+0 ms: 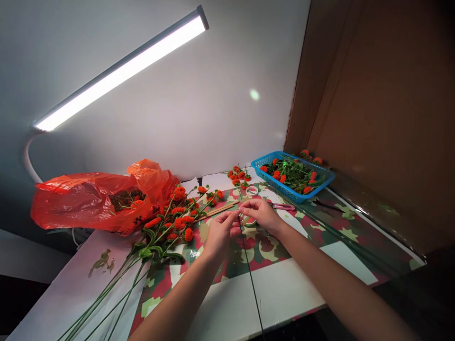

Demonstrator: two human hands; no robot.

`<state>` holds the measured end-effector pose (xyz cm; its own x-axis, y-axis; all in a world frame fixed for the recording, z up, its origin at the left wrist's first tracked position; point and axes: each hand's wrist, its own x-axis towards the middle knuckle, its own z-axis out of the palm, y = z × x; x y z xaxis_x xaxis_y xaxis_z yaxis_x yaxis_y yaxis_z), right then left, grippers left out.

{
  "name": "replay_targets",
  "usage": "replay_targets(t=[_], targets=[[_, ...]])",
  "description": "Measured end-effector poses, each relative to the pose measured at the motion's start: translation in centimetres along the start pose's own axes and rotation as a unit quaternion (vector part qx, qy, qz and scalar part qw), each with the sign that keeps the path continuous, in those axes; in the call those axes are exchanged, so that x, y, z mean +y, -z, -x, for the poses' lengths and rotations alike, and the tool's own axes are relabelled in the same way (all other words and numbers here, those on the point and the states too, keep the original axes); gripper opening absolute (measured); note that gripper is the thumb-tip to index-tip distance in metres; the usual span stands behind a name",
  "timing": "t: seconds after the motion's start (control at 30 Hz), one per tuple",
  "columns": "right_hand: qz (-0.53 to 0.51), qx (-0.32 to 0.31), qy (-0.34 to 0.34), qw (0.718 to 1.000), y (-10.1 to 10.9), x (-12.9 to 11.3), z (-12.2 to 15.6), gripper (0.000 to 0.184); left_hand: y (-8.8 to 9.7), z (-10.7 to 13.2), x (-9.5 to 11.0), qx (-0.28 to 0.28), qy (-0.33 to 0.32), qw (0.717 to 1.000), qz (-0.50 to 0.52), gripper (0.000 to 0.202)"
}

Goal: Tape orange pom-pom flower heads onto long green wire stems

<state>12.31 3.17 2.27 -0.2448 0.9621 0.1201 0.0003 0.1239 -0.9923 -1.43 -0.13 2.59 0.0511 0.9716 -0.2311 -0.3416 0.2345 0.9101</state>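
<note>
A thin dark green stem (250, 270) runs from my fingertips down past the table's front edge. My left hand (224, 231) is closed in a pinch around its upper end. Close beside it, my right hand (261, 214) also pinches, its thumb and forefinger almost meeting the left fingertips; what it holds there is too small to make out. Under the hands lies a roll of green tape (250, 223), partly covered by the fingers. A white roll of tape (252, 191) sits just behind. To the left, orange knitted-looking flowers (179, 222) on long green stems lie in a bunch.
A red plastic bag (81, 199) with flowers inside stands at left. The blue basket (302, 196) at back right holds more flowers and greenery. Wooden sticks (222, 208), pink-handled scissors (284, 207) and loose flower heads (236, 176) lie around the hands. A lamp (124, 71) hangs above.
</note>
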Motion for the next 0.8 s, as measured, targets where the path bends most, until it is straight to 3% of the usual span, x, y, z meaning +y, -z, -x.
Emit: replay_targets(t=[0.17,0.43,0.8], targets=[[-0.037,-0.010,-0.008,0.999,-0.1,0.2,-0.1,0.022,0.1,-0.1,-0.1,-0.018,0.032,0.998,0.045,0.029],[-0.156,-0.086,-0.056,0.982,0.1,1.7,-0.3,0.029,0.3,0.1,0.3,-0.080,0.113,0.984,0.108,0.013],[-0.122,-0.133,-0.021,0.983,0.1,1.1,-0.1,0.036,0.6,0.3,0.2,-0.085,0.141,0.978,0.131,0.013]])
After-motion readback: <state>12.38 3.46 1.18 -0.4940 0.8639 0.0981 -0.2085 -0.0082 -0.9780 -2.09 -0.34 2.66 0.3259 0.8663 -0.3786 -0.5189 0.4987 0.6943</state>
